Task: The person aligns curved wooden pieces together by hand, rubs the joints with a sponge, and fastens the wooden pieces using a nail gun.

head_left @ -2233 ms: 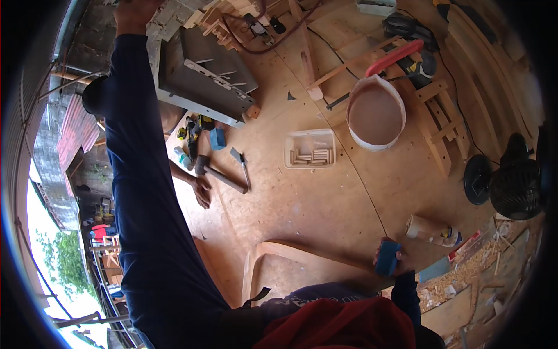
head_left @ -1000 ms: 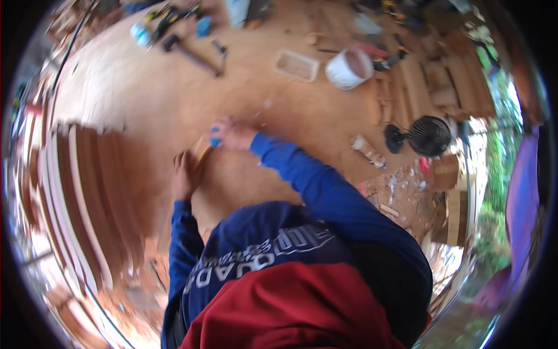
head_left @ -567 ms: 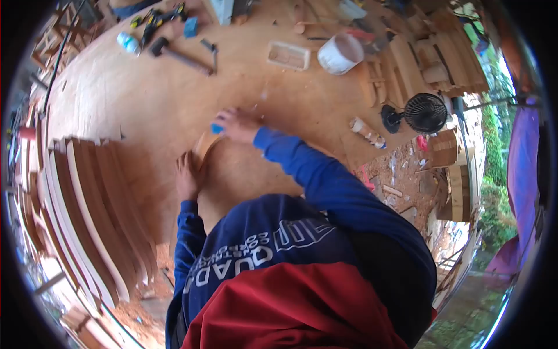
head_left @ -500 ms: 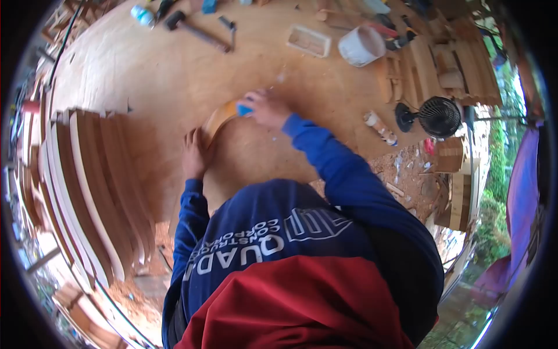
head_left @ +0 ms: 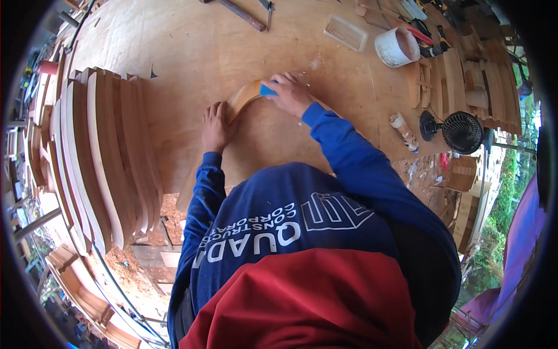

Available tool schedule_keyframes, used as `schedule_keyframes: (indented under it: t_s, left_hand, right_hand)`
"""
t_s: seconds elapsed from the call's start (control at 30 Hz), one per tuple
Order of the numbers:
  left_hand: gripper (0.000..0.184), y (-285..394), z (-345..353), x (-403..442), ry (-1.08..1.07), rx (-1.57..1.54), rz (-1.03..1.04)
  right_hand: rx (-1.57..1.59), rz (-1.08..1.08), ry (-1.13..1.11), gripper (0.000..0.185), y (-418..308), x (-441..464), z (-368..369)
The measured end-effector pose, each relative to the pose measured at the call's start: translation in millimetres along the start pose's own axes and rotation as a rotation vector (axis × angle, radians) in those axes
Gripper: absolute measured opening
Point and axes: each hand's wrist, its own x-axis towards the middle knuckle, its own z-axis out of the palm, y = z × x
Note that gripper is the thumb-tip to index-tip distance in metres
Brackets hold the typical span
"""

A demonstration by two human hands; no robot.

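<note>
Partly hidden, blue block under right fingers

Open tabletop beyond the fingers, between board stack at left and bucket and fan at right.

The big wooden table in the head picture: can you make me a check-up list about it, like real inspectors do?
Surface: wooden tabletop, with some pale marks.
Job's things: curved wood on the tabletop, blue block against it.
Clutter: white bucket, plastic tray, brown handle, bottle and black fan.
Hands: left hand rests on the curved wood; right hand grips the blue block.
Cables: none clear enough to tell.
Surroundings: curved boards grouped at left, greenery at right.
</note>
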Motion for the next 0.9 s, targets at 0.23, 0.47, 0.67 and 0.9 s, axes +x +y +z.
schedule_keyframes:
  t_s: [0.23,0.47,0.67,0.9]
  left_hand:
    - [0.065,-11,10,-2,0.045,0.0,0.064]
    - [0.064,-9,10,-1,0.013,0.031,0.059]
    - [0.068,-2,5,0,-0.007,0.004,0.03]
    - [0.07,-11,11,0,-0.019,0.058,0.022]
  right_hand:
    - [0.12,0.207,-0.076,0.061,15,-90,-64]
    - [-0.022,0.683,0.395,0.078,90,-165,-76]
    - [-0.02,0.881,0.571,0.071,129,-231,-81]
    - [-0.062,0.827,0.5,0.065,135,-249,-59]
